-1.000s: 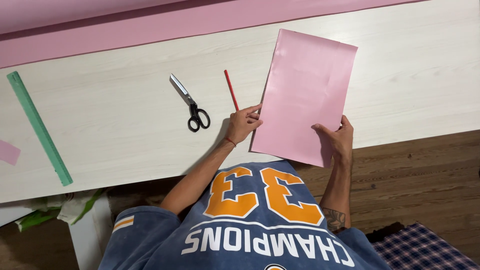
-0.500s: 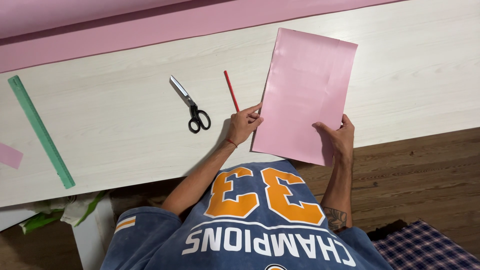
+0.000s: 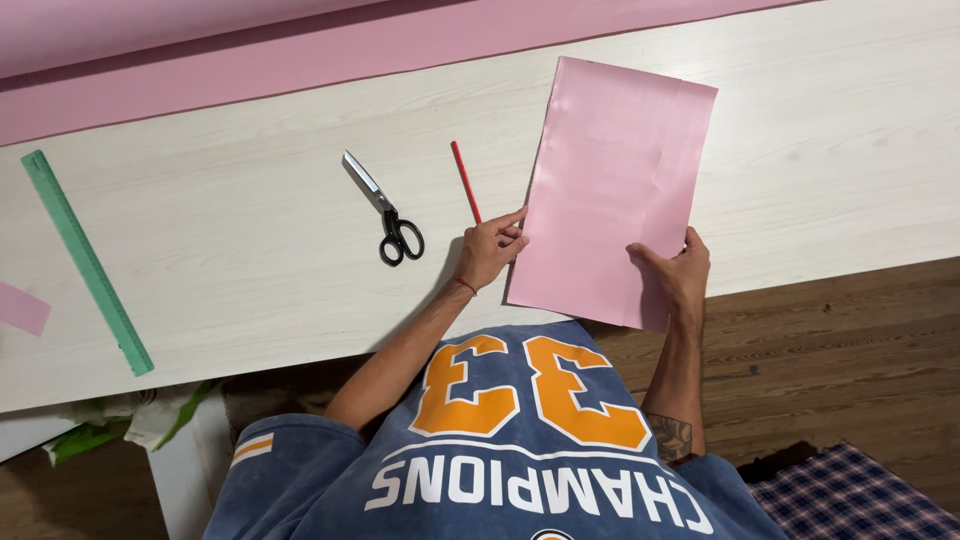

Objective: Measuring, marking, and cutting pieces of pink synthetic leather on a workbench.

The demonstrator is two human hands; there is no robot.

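Nothing much has shifted since the earlier frames: both hands grip the pink sheet as before, and the tools on the table lie where they lay.

Seen from above, the left hand (image 3: 492, 250) pinches the left edge of the pink sheet (image 3: 615, 180), fingers curled over it. The right hand (image 3: 676, 275) clasps the sheet's near right corner, thumb on top. The sheet lies tilted over the white table (image 3: 250, 250), its near edge hanging past the table's near edge above the wooden floor (image 3: 860, 350).

A red pencil (image 3: 465, 181) lies just left of the sheet, its near end by the left hand. Black-handled scissors (image 3: 385, 208) lie closed further left, well apart from the sheet. A green ruler (image 3: 86, 260) lies slanted at the far left, with a pink paper scrap (image 3: 22, 307) beside it. A pink strip (image 3: 300, 50) runs along the table's far side.
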